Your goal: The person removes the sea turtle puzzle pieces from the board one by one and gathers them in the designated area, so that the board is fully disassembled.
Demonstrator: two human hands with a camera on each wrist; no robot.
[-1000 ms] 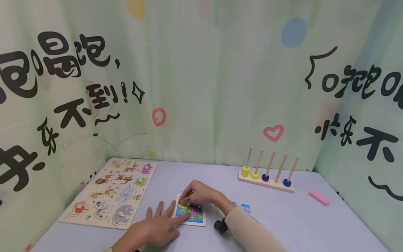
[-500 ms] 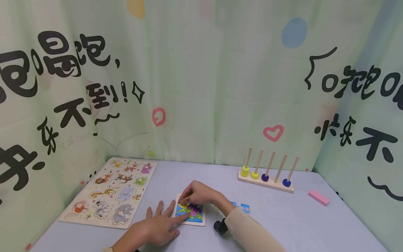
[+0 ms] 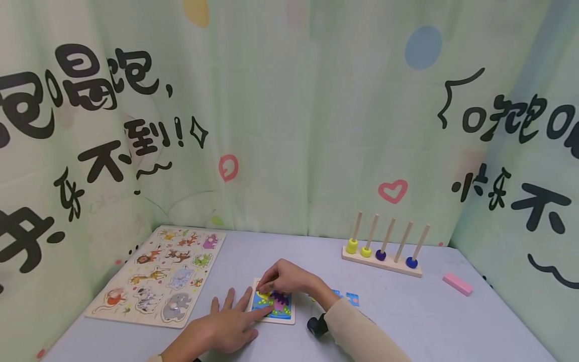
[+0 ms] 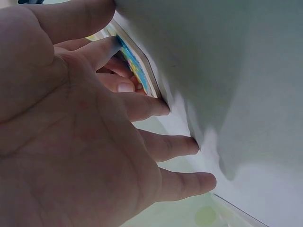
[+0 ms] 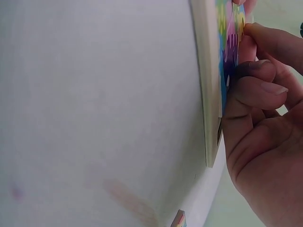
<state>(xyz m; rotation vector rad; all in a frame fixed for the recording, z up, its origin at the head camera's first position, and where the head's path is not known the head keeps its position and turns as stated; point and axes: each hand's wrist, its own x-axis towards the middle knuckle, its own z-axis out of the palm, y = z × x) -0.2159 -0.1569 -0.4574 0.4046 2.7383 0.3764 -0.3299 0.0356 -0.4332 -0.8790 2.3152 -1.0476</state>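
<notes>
Head view shows the small puzzle board on the table between the two hands. The left hand lies at the board's near left, fingers spread, its index finger across the picture. The right hand reaches over the board's far edge, fingers bent down to its far left corner; whether they pinch a piece or only press one, I cannot tell. Right of the board, partly behind the right forearm, lie loose blue pieces; that sleeve might well drag them if the arm draws back low. Farther right, beyond the board, stands a peg rack, and left of the board lies a larger animal puzzle.

Left wrist view gives what the head camera misses: only the index finger meets the picture, while the middle finger is at the board's edge and the other two are off it. With so light a hold, a sideways push by the right hand could probably skid the board.

Right wrist view shows the board's thickness and, near one corner, a dark recess past the picture layer, which the right hand seems to cover from above. Pressing beside such a gap could let neighbouring pieces slip or tilt.
</notes>
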